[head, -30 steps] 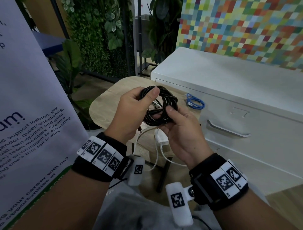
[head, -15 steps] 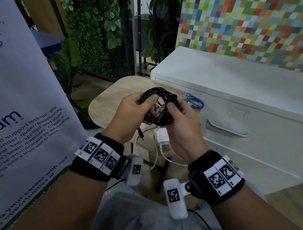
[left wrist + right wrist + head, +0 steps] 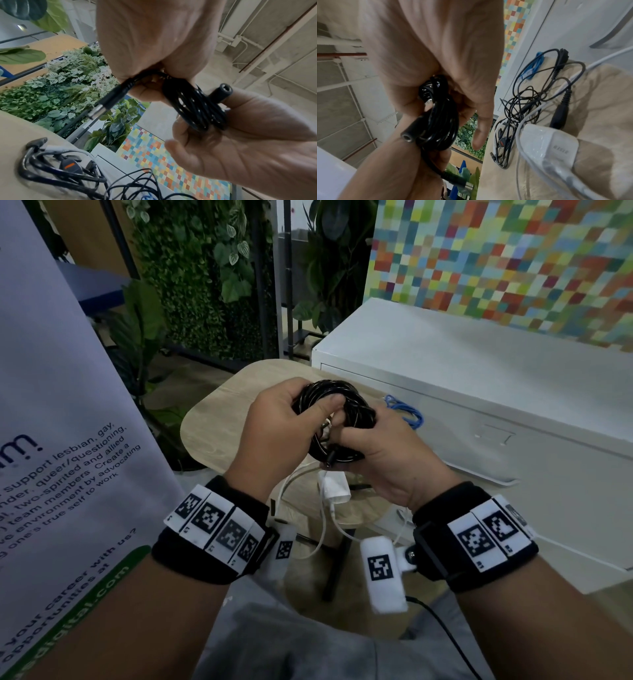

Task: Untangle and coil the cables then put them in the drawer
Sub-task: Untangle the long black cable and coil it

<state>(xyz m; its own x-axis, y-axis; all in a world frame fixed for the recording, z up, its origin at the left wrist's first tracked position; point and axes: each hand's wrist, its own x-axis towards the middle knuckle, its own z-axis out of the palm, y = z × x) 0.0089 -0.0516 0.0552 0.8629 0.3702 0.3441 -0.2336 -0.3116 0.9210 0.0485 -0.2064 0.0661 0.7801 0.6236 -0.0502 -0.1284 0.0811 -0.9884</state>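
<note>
A black cable, wound into a coil (image 3: pixel 337 405), is held in the air over the round wooden table (image 3: pixel 212 426). My left hand (image 3: pixel 284 419) grips its left side, thumb across the loops. My right hand (image 3: pixel 380 440) grips the right and lower side. In the left wrist view the coil (image 3: pixel 193 106) sits between both palms, its metal barrel plug (image 3: pixel 104 104) sticking out loose and its socket end (image 3: pixel 222 92) poking out by the right hand. The white cabinet's drawer (image 3: pixel 513 460) is closed.
More cables lie on the table: a black tangle (image 3: pixel 523 100), a blue cable (image 3: pixel 534 65) against the cabinet, and a white charger (image 3: pixel 551 143) with its white lead. A printed banner (image 3: pixel 68 440) stands at the left, with plants behind.
Both hands have drawn closer round the coil and turned it a little. My left thumb has slid from the coil's top to across its middle. One cable end now pokes out below.
</note>
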